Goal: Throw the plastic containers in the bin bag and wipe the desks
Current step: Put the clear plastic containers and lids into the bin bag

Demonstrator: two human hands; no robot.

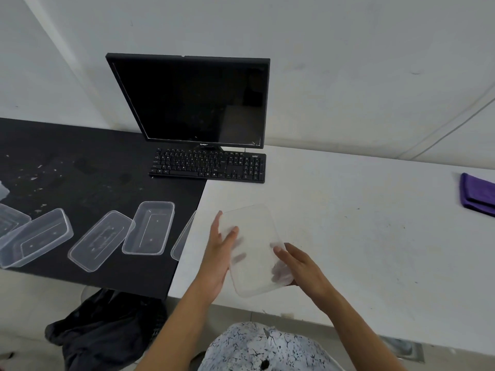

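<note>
1. Two bare hands hold a clear plastic container (254,247) above the near edge of the white worktop (348,223).
2. The left hand (218,253) presses its long side, fingers (230,234) spread nearly flat against the plastic.
3. The right hand (297,263) grips the opposite side, fingers (278,274) curled underneath and showing through it.
4. More empty containers (148,227) lie on the adjoining black worktop (80,156), near a keyboard (209,166) and monitor (192,100).
5. A black bin bag (107,330) sits on the floor below; a purple cloth (476,194) lies far right.
</note>
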